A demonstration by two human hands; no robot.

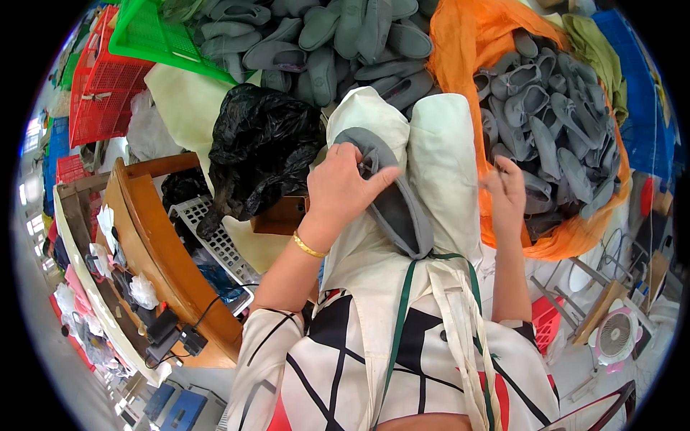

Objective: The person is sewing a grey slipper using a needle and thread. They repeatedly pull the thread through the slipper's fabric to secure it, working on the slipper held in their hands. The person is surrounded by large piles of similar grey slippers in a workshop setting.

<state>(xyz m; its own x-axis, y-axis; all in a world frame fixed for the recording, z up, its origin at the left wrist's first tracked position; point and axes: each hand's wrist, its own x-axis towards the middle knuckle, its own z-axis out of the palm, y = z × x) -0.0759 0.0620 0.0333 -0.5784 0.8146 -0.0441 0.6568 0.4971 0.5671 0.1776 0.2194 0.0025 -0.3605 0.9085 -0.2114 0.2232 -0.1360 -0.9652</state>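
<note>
My left hand (343,185) grips a grey slipper-shaped shoe upper (397,207) by its opening, holding it over my lap, which is covered by a cream cloth (438,154). A gold bangle sits on that wrist. To the right, my right hand (505,192) reaches toward an orange sack (460,43) filled with several grey shoe uppers (557,122); its fingers are bent, and I cannot tell whether they pinch anything. A second heap of grey uppers (338,39) lies ahead at the top.
A crumpled black plastic bag (262,147) lies left of my lap. A green crate (151,36) and a red crate (100,82) stand at the upper left. A wooden bench (162,251) with cables and small items runs down the left. A small fan (617,334) sits low right.
</note>
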